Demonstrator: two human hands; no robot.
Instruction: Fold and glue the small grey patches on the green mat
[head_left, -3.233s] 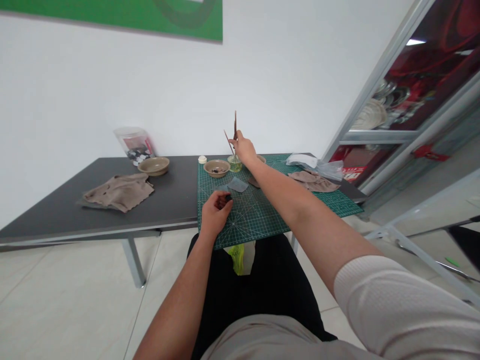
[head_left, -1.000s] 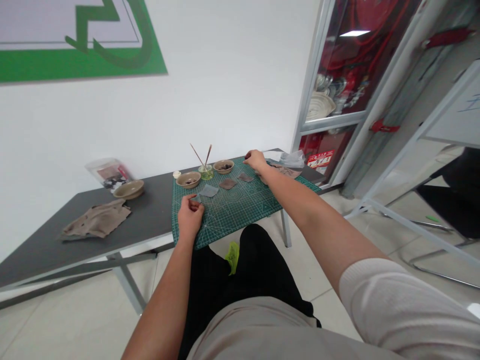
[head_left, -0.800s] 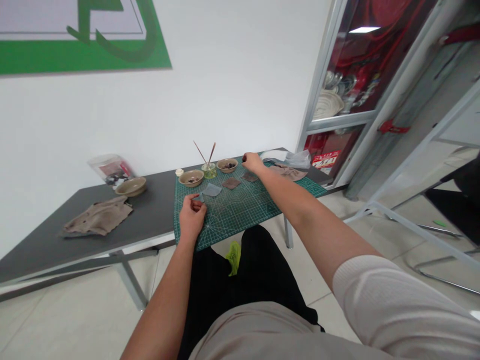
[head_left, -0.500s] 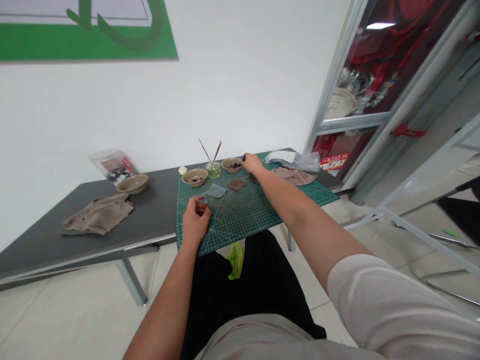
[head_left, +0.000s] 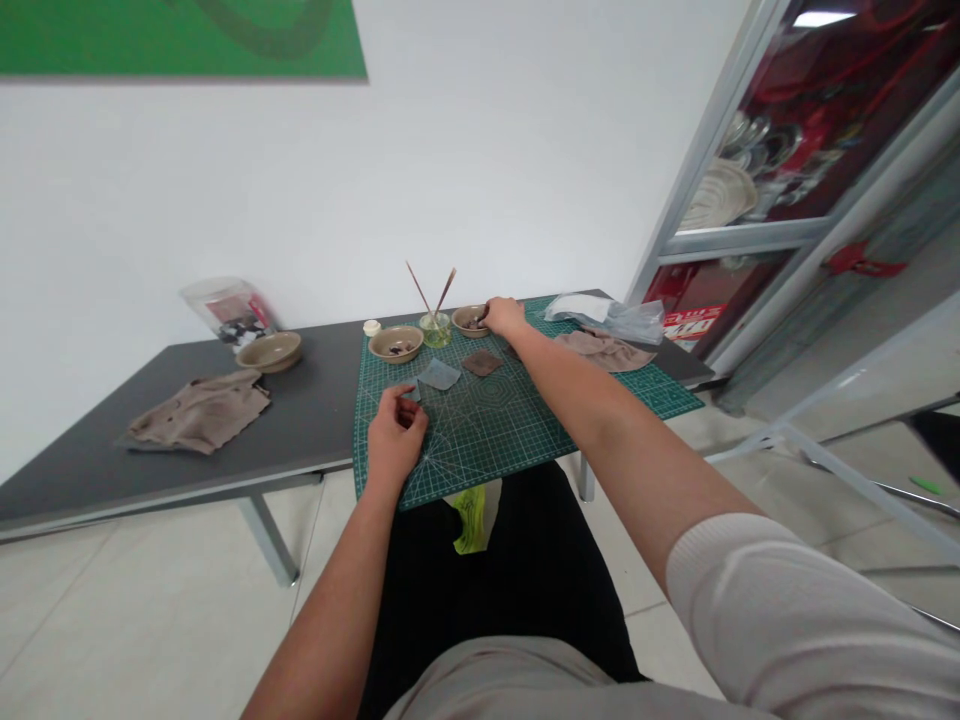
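Over the green gridded cutting mat [head_left: 517, 432], the left hand [head_left: 396, 437] is held half curled, any hold hidden; at the right rim of the round tan bowl [head_left: 466, 332], the right hand [head_left: 505, 315] is bunched, its grip untellable; small dark pieces [head_left: 474, 323] are best pinched lightly, the bowl untipped; a second ago, hand and bowl were seen apart.

Smooth bowl [head_left: 466, 331]; glassy jar [head_left: 435, 335]; matt cloth [head_left: 199, 410]; glossy plastic bag [head_left: 636, 322].
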